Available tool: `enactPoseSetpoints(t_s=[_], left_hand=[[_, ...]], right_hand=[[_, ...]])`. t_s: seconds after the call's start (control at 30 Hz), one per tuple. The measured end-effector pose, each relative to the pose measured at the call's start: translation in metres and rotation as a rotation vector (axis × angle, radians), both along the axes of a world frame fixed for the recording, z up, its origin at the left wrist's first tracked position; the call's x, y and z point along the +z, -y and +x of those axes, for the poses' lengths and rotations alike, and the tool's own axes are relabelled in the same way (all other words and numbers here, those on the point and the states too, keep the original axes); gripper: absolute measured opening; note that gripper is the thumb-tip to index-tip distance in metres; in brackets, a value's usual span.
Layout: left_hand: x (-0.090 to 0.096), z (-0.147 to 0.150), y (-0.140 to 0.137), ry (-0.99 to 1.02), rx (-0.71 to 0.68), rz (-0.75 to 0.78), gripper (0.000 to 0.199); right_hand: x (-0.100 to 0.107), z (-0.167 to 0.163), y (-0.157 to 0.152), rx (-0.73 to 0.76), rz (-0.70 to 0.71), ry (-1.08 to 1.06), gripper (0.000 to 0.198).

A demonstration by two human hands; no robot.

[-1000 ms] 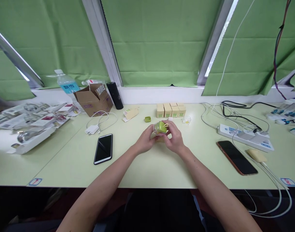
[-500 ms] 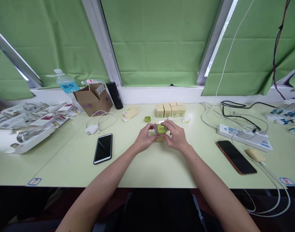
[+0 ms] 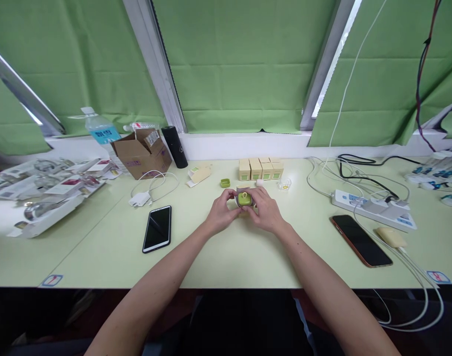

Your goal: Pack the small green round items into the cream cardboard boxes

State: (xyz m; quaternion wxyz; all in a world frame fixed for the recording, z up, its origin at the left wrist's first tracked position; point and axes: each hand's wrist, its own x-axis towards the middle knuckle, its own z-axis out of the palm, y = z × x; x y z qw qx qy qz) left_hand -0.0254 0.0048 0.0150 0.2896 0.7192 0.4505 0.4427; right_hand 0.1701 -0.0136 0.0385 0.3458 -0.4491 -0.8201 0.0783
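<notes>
Between my two hands is a small rounded green case (image 3: 244,199) with a loop on its top, and pale wrapping or card shows round its edges. My left hand (image 3: 222,211) grips it from the left, thumb in front. From the other side my right hand (image 3: 266,209) closes on it, fingers over the far edge. What lies under the case is mostly hidden by my fingers. Just beyond are a hollow green piece (image 3: 225,183), a small white piece (image 3: 260,182) and a clear plastic piece (image 3: 284,184).
Several small cardboard boxes (image 3: 261,169) stand in a row behind my hands. Flattened card (image 3: 199,175) lies left of them. A phone (image 3: 157,229) rests at left, another phone (image 3: 361,241) at right near a power strip (image 3: 372,210). An open carton (image 3: 144,154) and a black cylinder (image 3: 175,147) stand behind.
Both hands have shifted slightly with the green case, which sits a little further left and tips flatter. The brown card below it is now mostly covered. The white piece shows more fully.
</notes>
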Motion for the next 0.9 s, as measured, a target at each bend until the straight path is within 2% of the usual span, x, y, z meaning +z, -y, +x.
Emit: enactPoseSetpoints(t_s=[0.17,0.43,0.73,0.9], left_hand=[[-0.001,0.000,0.000,-0.005,0.003,-0.003,0.043],[-0.003,0.001,0.000,-0.006,-0.015,0.002,0.043],[-0.002,0.000,0.000,-0.015,-0.039,0.008,0.044],[-0.002,0.000,0.000,0.005,-0.051,0.012,0.048]], right_hand=[[-0.009,-0.005,-0.003,-0.064,0.021,-0.085,0.026],[-0.025,-0.013,-0.011,-0.176,0.156,-0.243,0.023],[-0.033,-0.013,-0.017,-0.206,0.011,-0.340,0.018],[-0.030,-0.010,-0.020,-0.160,-0.077,-0.441,0.018]])
